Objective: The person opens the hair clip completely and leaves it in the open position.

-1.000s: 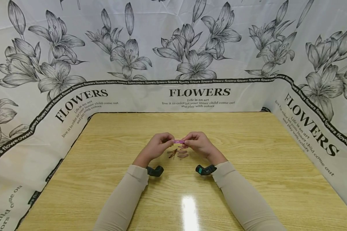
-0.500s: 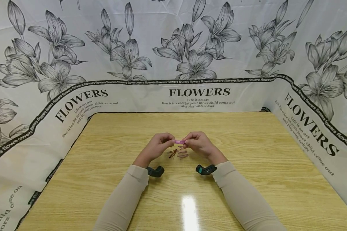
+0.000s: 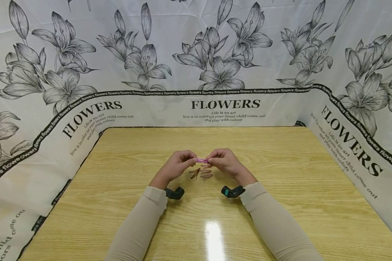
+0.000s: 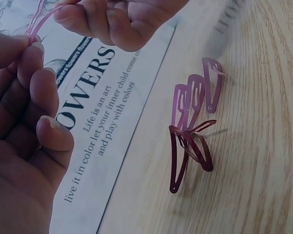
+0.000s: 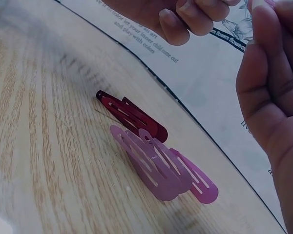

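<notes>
A pink snap hair clip (image 3: 202, 160) spans the gap between both hands above the table. My left hand (image 3: 182, 163) pinches one end between thumb and fingertip; the other end is pinched by my right hand (image 3: 224, 162). In the left wrist view the clip (image 4: 35, 22) shows as thin strips spread apart, partly cut off by the top edge. Just below the hands lie dark red hair clips (image 5: 141, 122), and beside them mauve ones (image 5: 158, 175) with a brighter pink one (image 5: 200, 181). Several of these loose clips overlap one another.
The wooden table (image 3: 117, 203) spreads around the hands. White cloth with printed flowers (image 3: 222, 72) stands along its back and sides. A dark wrist device sits at the left wrist (image 3: 175, 193) and another at the right wrist (image 3: 232, 192).
Both hands stay in place, still pinching the pink hair clip, which turns very slightly between the fingers. The loose clips on the table have not moved.
</notes>
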`<state>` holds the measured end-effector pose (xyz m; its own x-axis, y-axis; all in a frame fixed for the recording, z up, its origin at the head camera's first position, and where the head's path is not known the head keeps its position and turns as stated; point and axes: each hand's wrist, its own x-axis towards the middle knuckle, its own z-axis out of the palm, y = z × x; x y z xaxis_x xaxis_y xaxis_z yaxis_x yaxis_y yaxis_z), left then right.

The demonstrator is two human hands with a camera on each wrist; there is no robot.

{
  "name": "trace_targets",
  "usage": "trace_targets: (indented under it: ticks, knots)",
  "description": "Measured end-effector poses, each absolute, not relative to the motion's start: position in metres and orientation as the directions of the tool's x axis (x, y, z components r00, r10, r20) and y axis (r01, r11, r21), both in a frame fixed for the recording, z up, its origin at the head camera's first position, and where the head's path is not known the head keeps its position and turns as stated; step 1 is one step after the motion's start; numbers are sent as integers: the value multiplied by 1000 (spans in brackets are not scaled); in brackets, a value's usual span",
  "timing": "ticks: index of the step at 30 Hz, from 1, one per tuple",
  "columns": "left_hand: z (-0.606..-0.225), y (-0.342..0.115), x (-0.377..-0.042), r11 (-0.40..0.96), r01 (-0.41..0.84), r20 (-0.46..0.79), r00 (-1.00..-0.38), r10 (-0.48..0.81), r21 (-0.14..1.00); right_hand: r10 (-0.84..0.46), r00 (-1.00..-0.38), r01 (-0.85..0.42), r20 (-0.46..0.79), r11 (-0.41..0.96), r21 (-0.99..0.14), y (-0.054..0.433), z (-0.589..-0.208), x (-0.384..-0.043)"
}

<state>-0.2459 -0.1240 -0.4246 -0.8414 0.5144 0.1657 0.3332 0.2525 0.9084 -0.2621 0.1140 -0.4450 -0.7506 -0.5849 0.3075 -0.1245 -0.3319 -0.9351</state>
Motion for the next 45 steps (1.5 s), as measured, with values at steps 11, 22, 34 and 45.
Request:
trace_targets:
  ticks: [11, 22, 34, 45]
  knots:
    - [-429, -124, -248, 250, 352, 180, -833, 524, 902, -522, -827, -149, 208, -154, -977, 117, -444, -261]
    - [-428, -114, -247, 401, 448, 176, -812, 556, 799, -522, -843, -221, 130, 114, -969, 131, -442, -266]
    - [-429, -99, -238, 505, 516, 167, -795, 583, 692, -544, -839, -221, 28, 294, -930, 148, -442, -269]
    - [-431, -73, -225, 635, 562, 135, -795, 591, 530, -568, -820, -228, -70, 436, -871, 160, -441, -273]
